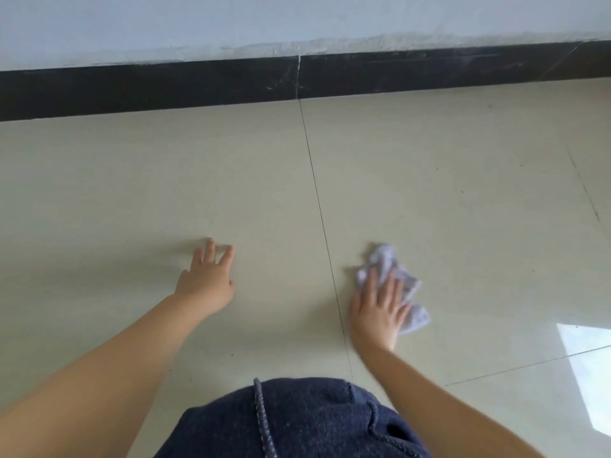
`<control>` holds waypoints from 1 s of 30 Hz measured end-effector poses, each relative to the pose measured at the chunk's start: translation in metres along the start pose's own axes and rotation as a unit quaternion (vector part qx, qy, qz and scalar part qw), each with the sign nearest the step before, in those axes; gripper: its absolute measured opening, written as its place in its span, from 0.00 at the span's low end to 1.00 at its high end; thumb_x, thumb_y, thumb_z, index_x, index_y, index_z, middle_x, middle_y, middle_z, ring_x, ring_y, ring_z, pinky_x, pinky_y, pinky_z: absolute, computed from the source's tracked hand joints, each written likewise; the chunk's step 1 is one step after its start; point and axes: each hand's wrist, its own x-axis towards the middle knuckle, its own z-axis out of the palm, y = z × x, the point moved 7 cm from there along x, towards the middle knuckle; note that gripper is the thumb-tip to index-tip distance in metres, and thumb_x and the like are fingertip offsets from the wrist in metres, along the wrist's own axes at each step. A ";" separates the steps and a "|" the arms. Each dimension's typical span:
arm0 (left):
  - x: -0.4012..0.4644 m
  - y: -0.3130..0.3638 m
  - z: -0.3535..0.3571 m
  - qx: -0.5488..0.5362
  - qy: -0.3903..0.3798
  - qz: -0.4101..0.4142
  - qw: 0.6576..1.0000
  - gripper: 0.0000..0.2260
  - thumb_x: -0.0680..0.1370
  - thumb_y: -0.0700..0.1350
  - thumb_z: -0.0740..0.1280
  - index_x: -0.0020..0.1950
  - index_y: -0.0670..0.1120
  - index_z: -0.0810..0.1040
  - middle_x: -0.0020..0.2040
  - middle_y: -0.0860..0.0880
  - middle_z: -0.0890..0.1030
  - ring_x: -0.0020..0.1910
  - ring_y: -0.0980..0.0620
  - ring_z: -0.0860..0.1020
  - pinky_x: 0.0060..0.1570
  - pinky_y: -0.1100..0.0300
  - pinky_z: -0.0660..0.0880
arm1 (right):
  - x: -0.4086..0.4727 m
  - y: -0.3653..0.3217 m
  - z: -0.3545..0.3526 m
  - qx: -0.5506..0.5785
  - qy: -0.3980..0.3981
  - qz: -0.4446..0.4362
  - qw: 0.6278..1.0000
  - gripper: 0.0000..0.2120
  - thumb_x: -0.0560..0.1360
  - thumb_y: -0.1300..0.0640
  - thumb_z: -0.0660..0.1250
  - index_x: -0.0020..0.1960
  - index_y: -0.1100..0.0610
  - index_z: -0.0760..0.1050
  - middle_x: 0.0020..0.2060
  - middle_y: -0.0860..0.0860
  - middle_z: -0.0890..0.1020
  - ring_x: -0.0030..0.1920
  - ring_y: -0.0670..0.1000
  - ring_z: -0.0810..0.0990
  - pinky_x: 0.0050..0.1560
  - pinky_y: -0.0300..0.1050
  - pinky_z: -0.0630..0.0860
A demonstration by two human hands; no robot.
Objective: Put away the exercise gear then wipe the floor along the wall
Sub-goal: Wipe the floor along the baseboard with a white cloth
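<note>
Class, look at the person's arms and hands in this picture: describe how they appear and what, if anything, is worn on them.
Both forearms are bare, with no sleeves visible. The left hand and right hand wear no gloves, rings, watch or bracelets that can be seen.

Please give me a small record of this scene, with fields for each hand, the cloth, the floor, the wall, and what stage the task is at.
left hand: fingers spread, resting on the floor, holds nothing
right hand: flat on the cloth, pressing it to the floor
cloth: white, crumpled, right of the tile seam
floor: pale glossy tiles
baseboard: black, along the white wall
exercise gear: none in view
stage: wiping the floor, short of the baseboard
</note>
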 end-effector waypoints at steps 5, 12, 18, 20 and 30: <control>0.004 -0.007 -0.005 0.000 -0.013 0.014 1.000 0.27 0.80 0.43 0.54 0.78 0.53 0.48 0.78 0.48 0.39 0.77 0.45 0.46 0.72 0.46 0.58 | -0.089 -0.114 0.055 -0.117 -0.072 -0.424 0.895 0.24 0.82 0.44 0.45 0.77 0.47 0.53 0.76 0.54 0.57 0.77 0.57 0.44 0.72 0.67 0.45; -0.003 -0.035 -0.007 0.001 0.041 -0.005 0.999 0.27 0.80 0.44 0.54 0.78 0.52 0.49 0.79 0.46 0.43 0.77 0.46 0.46 0.72 0.47 0.58 | 0.099 -0.125 -0.010 -0.159 -0.036 -0.509 0.845 0.27 0.82 0.46 0.39 0.74 0.54 0.62 0.73 0.58 0.64 0.73 0.62 0.56 0.65 0.69 0.61; -0.007 -0.085 -0.008 -0.021 0.089 -0.099 0.991 0.28 0.81 0.47 0.53 0.78 0.53 0.43 0.78 0.45 0.41 0.77 0.44 0.43 0.72 0.43 0.54 | 0.179 -0.152 -0.054 -0.026 -0.059 -0.129 0.990 0.26 0.82 0.43 0.41 0.78 0.45 0.40 0.77 0.51 0.39 0.76 0.52 0.36 0.73 0.59 0.35; -0.007 -0.099 -0.011 -0.054 0.117 -0.124 0.984 0.28 0.81 0.48 0.54 0.78 0.52 0.45 0.78 0.45 0.43 0.77 0.44 0.45 0.72 0.42 0.54 | 0.124 -0.195 -0.019 -0.040 -0.057 -0.272 0.960 0.25 0.82 0.44 0.44 0.78 0.45 0.47 0.78 0.51 0.44 0.77 0.53 0.41 0.74 0.61 0.39; -0.012 -0.119 0.001 -0.122 0.138 -0.143 0.972 0.27 0.80 0.50 0.57 0.78 0.53 0.52 0.79 0.45 0.49 0.77 0.44 0.49 0.67 0.37 0.60 | 0.028 -0.168 0.026 -0.180 -0.048 -0.692 0.697 0.21 0.81 0.48 0.49 0.72 0.47 0.62 0.73 0.50 0.66 0.74 0.55 0.60 0.67 0.64 0.59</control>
